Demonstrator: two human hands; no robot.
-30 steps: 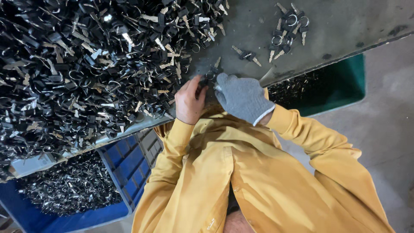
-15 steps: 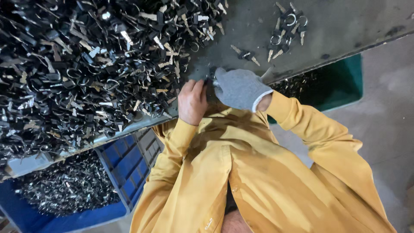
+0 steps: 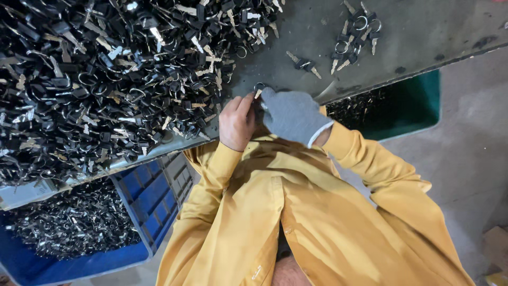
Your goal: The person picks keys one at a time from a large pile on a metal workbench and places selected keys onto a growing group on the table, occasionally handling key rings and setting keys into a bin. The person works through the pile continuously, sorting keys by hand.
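surface [image 3: 423, 32]: grey, across top of frame | key heap [image 3: 106, 79]: black-headed keys with rings, upper left, reaching the surface's near edge | small key cluster [image 3: 357, 37]: upper right | key pair [image 3: 303, 64]: top centre | blue crate [image 3: 143, 196]: lower left, holding keys | green bin [image 3: 413, 106]: right, under the surface's edge | floor [image 3: 476, 153]: grey, right
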